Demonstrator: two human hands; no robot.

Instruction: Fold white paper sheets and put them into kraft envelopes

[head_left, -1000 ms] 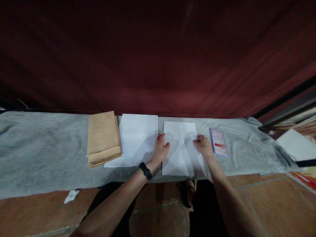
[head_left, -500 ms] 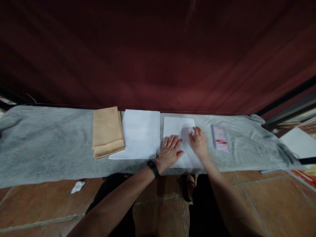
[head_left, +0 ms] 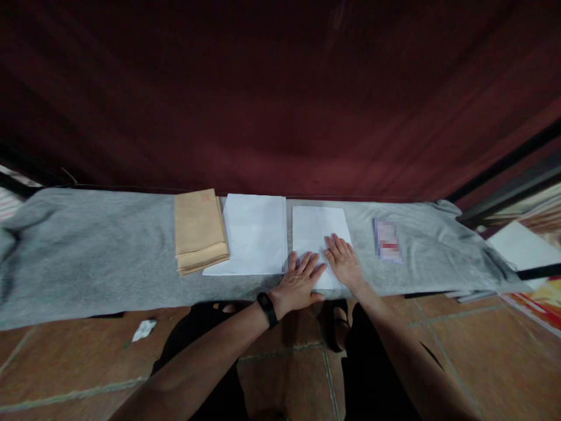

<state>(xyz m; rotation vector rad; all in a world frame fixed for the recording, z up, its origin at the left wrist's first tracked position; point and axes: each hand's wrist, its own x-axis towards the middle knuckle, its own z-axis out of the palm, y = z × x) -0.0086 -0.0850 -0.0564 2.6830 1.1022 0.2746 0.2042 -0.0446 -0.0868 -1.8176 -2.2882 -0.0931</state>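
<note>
1. The left hand (head_left: 301, 285) lies palm down with its fingers spread apart, pressed flat on the near left part of the white paper (head_left: 318, 225) and clamped on nothing. Its thumb points to the right along the paper's near edge.
2. The right hand (head_left: 344, 262) also rests palm down, fingers extended and slightly apart, on the right side of the same paper. It grips nothing, and its thumb is just beside the left hand's index fingertip.
3. The white paper lies flat in front of the person on the tabletop (head_left: 109, 251), which is covered with a grey cloth. The paper's far half is in plain view.
4. A black wristband (head_left: 267, 310) circles the left wrist.
5. Just to the left, with a narrow strip of grey between, lies a larger stack of white sheets (head_left: 256, 234).
6. Brown envelopes (head_left: 199, 225) overlap that stack's left edge, piled unevenly; the top one bears a small red print.
7. To the right of the right hand, apart from it, lies a purple-edged packet (head_left: 388, 240) with a red band; its face is blurred.
8. Beyond the tabletop hangs a dark red cloth (head_left: 280, 117).
9. Below, a crumpled white scrap (head_left: 144, 330) lies on the brown tiled floor (head_left: 284, 374).
</note>
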